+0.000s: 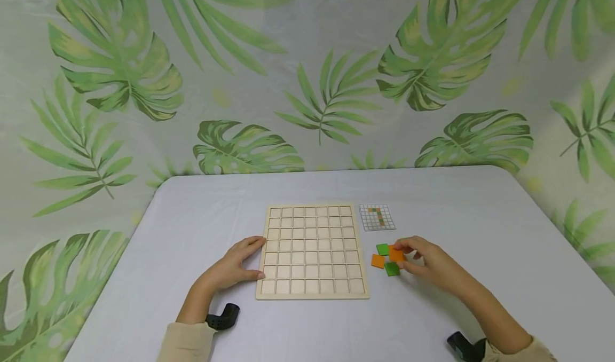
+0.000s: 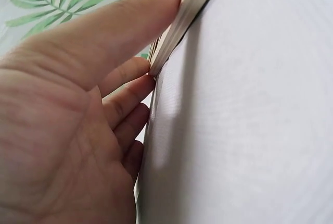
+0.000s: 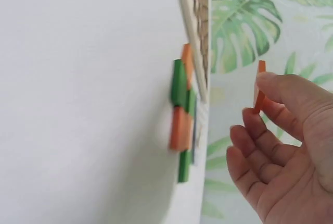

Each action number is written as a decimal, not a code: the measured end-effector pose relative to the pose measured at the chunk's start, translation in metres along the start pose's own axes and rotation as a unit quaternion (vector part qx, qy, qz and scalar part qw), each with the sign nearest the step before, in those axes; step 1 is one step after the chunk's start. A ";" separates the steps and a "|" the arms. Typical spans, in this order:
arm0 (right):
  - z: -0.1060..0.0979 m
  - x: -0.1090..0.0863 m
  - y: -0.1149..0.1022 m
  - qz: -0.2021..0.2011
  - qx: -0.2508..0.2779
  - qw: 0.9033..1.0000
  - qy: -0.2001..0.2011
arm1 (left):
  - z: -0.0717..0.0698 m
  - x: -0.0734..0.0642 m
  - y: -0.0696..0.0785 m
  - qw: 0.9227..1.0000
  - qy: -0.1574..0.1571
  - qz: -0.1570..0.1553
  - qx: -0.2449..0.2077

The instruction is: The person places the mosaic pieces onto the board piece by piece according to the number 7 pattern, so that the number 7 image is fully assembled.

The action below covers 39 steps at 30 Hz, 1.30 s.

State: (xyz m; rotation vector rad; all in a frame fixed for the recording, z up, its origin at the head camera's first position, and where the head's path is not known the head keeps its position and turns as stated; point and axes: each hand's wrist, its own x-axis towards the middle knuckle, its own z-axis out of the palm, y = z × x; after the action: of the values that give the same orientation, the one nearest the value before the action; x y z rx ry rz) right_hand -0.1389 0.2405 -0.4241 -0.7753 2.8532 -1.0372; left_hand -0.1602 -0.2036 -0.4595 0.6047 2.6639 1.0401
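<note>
A wooden grid board [image 1: 311,245] with bare square cells lies on the white table. My left hand [image 1: 234,263] rests at its left edge, fingertips and thumb touching the side with the fingers extended. To the right of the board my right hand [image 1: 434,263] pinches an orange square tile [image 3: 260,73] between thumb and finger, raised above the other tiles in the right wrist view. Below it lie a green tile [image 1: 381,249], another green tile [image 1: 392,269] and an orange tile [image 1: 378,261], loosely grouped; the raised tile and fingers partly cover this group in the head view.
A small printed grid card [image 1: 377,217] with an orange and green pattern lies by the board's upper right corner. The white tablecloth [image 1: 192,212] runs back to a leaf-print curtain [image 1: 331,100]. Dark wrist devices [image 1: 223,317] sit on both wrists.
</note>
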 end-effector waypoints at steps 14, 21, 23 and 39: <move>0.026 0.093 -0.034 -0.073 0.115 0.990 0.043 | 0.002 0.000 -0.004 1.000 0.013 0.008 -0.002; 0.054 0.136 -0.048 -0.063 0.146 0.986 0.042 | 0.002 -0.001 -0.004 1.000 0.012 0.005 -0.006; 0.063 0.146 -0.050 -0.045 0.156 0.986 0.032 | 0.003 -0.001 -0.004 1.000 0.014 0.009 -0.009; 0.110 0.179 -0.049 0.022 0.106 0.993 -0.053 | 0.004 -0.001 -0.006 1.000 0.015 0.003 -0.013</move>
State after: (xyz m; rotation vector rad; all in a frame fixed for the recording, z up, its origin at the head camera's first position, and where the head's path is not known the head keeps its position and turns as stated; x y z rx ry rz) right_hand -0.2556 0.0610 -0.4518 -0.7237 2.6049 -1.2293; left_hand -0.1598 -0.2056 -0.4667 0.5971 2.6711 1.0916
